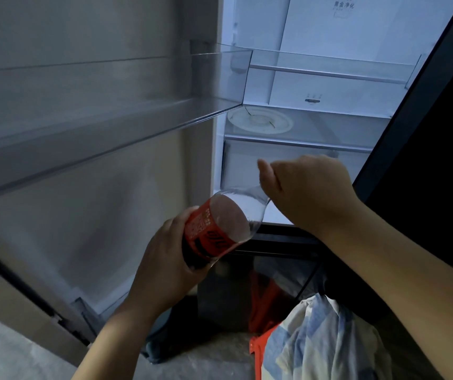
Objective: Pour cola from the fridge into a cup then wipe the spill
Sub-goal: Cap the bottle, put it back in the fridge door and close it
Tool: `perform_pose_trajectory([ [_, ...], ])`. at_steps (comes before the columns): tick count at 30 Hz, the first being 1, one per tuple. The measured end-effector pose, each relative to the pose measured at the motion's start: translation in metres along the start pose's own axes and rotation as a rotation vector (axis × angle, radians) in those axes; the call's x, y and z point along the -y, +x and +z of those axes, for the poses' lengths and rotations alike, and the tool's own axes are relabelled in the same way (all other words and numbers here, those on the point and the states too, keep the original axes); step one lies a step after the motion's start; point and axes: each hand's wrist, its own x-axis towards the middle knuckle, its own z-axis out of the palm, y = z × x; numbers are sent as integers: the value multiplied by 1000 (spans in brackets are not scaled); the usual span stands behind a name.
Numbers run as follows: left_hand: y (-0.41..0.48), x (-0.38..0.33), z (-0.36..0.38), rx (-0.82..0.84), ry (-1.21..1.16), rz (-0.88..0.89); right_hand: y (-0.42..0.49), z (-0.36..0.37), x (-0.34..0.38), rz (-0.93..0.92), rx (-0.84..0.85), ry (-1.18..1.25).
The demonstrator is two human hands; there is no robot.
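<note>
- Left hand (165,259): we record it wrapped round the lower body of the cola bottle (231,219), fingers curled underneath, thumb on the near side.
- Right hand (304,190): fingers closed over the bottle's neck; the cap is hidden inside the grip.
- Cola bottle: clear plastic, held between both hands in front of the open fridge (329,31). It is tilted, with the neck up and to the right and the base down and to the left. Dark cola fills the lower part and the shoulder is clear.
- Label (202,229): red band with white lettering and a black patch; we cannot read the writing at this angle.
- Printed characters (343,5): on the fridge's back wall at the top, reading "黑金净化".
- Glass shelf (329,71): inside the fridge, above the hands.
- White round dish (259,120): on the shelf below it, just above the right hand.
- Door shelf (110,86): clear plastic, to the left.
- Cloth (315,341): blue-and-white check, low right, under the right forearm.
</note>
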Motion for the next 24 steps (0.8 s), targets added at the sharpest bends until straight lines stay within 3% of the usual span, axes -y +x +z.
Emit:
perform_pose_trajectory([
  [5,2,-1,-2,4,-76,-28,-7,-2,14,100,274,446],
  [12,3,9,12,7,-144,-58,-14,7,32,90,21,490],
  [16,-8,8,17,-72,-130,-155,-11,17,38,24,-13,498],
  [18,-21,11,16,-35,-111,-167,-7,23,39,27,-14,485],
  [24,-64,57,29,179,392,-260,7,52,49,-14,58,425],
])
